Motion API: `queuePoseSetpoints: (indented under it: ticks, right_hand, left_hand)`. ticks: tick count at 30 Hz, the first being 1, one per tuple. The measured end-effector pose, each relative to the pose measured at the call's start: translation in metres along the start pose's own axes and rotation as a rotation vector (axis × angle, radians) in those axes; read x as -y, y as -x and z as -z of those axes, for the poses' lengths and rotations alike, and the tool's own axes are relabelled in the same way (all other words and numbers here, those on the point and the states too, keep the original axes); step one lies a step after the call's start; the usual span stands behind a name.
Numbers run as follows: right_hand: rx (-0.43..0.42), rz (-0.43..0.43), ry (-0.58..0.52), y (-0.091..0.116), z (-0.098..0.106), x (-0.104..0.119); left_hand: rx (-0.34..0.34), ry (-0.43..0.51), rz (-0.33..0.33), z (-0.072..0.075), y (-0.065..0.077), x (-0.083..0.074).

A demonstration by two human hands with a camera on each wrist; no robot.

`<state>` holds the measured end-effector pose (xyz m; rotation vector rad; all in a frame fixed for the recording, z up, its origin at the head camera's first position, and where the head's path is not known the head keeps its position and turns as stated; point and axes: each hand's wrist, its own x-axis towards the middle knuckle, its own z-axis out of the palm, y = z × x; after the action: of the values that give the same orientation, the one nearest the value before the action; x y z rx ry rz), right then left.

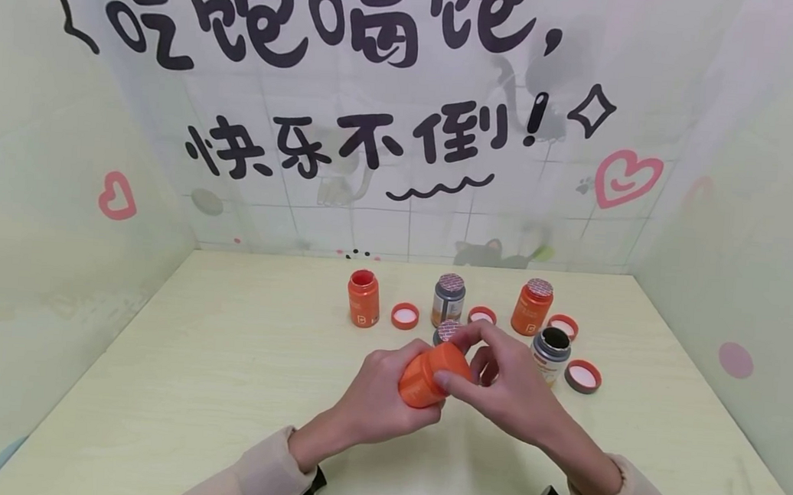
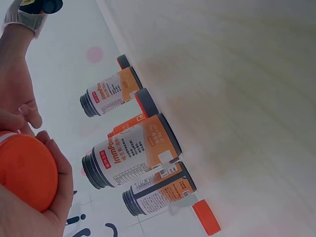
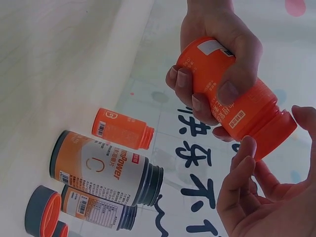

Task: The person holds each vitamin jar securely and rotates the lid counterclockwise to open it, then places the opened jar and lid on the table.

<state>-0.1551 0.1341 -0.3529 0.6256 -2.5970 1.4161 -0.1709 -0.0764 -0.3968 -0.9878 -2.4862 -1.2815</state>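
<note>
An orange bottle is held tilted above the table, my left hand gripping it around the body. Its orange cap sits on the bottle's neck, and the fingertips and thumb of my right hand pinch it from both sides. In the left wrist view the rounded orange base faces the camera, with the left fingers wrapped around it. Just behind the hands stands a grey-and-white bottle with a patterned seal, its lower part hidden by them.
Behind are an uncapped orange bottle, a sealed grey bottle, a sealed orange bottle and an open-mouthed grey bottle. Caps lie upturned beside them: one cap at left, another cap at right. Printed walls surround the table.
</note>
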Motion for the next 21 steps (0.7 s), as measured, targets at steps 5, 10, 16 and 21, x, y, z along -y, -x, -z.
queuePoseSetpoints:
  ticks: [5,10,16,21]
  right_hand:
    - [0.007,0.069,-0.003,0.0005,0.0009,-0.0004]
    - [0.043,0.166,-0.034,0.0018,0.0024,-0.0013]
    - [0.050,0.164,-0.031,0.0019,0.0023,-0.0005]
    - [0.015,0.021,0.011,0.0001,0.0003,0.0016]
  left_hand:
    - [-0.008,-0.005,-0.006,0.0000,0.0000,0.0002]
    - [-0.020,-0.011,-0.020,-0.0003,-0.0002,0.0019]
    - [-0.014,-0.002,-0.023,-0.0005,-0.0007,0.0024]
    - [-0.010,-0.002,-0.027,-0.0011,-0.0004,0.0029]
